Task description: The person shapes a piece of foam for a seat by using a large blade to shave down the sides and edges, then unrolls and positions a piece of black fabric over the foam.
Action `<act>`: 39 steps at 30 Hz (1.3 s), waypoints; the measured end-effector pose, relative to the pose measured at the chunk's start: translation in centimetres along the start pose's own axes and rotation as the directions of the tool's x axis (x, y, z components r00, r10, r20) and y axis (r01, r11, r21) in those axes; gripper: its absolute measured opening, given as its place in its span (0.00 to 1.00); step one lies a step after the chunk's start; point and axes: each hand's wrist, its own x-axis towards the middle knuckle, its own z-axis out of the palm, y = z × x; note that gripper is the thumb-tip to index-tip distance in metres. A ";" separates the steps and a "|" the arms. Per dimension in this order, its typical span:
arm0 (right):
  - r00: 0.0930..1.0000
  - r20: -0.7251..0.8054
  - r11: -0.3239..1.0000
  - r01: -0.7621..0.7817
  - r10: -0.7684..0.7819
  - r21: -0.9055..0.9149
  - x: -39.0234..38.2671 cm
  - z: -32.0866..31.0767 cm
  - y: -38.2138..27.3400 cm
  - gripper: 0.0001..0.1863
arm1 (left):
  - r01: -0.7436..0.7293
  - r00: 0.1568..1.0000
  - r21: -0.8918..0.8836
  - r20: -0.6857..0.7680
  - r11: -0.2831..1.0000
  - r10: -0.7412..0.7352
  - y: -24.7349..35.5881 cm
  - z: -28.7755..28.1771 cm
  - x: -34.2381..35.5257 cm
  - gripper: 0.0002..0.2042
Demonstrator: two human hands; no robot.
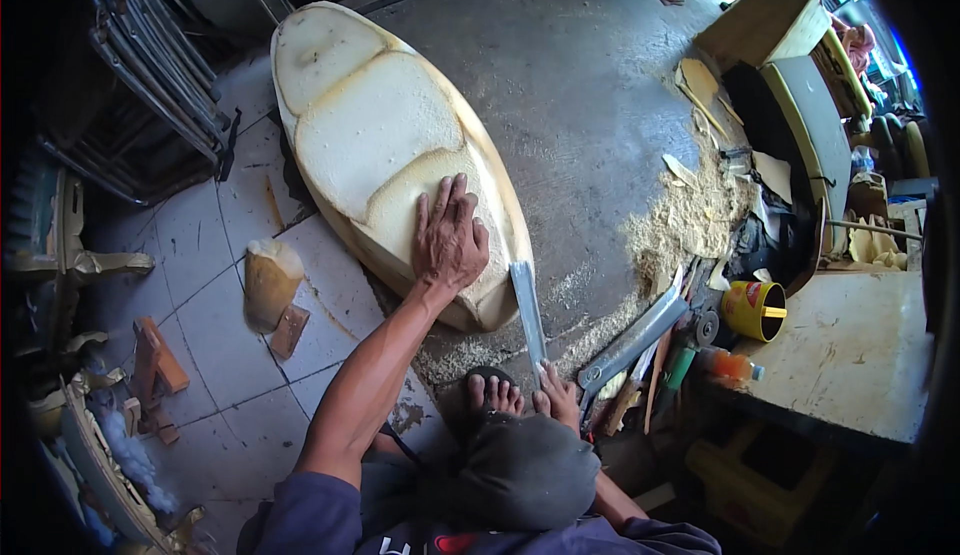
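A long cream foam seat pad (385,135), shaped like a motorcycle seat with stepped sections and browned edges, lies on the floor ahead of me. My left hand (450,240) rests flat on its near part, fingers stretched out and slightly apart. In my right hand (558,398) is the near end of a long, flat grey metal blade (529,310). Its far end reaches the right edge of the foam, close to the pad's near end. Whether the blade has teeth cannot be made out. The part of the blade inside my grip is hidden.
Foam shavings (680,215) litter the floor at right. Nearby lie an angle grinder (695,340), a yellow tub (752,311) and several hand tools. A foam chunk (273,280) and wood blocks (158,365) sit on the left tiles. Metal frames (160,65) stand behind them.
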 end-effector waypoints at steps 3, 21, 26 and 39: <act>0.999 -0.052 0.999 -0.001 0.000 -0.033 11.5 -0.4 -3.7 0.19 | -0.001 1.000 -0.003 0.009 1.000 0.001 0.2 -0.3 0.4 0.17; 0.999 -0.035 1.000 -0.020 0.021 0.011 -3.2 2.3 5.1 0.22 | 0.044 0.997 -0.004 0.066 0.999 -0.043 0.8 0.0 -0.1 0.22; 0.995 -0.028 0.995 -0.095 0.094 -0.022 12.0 0.6 0.9 0.21 | 0.017 1.000 -0.042 0.017 0.999 -0.016 0.7 -0.4 -0.6 0.19; 0.998 -0.053 0.999 0.035 -0.033 0.041 5.8 1.3 1.8 0.21 | 0.050 0.998 -0.021 0.027 0.999 -0.050 -0.1 -1.3 -0.3 0.19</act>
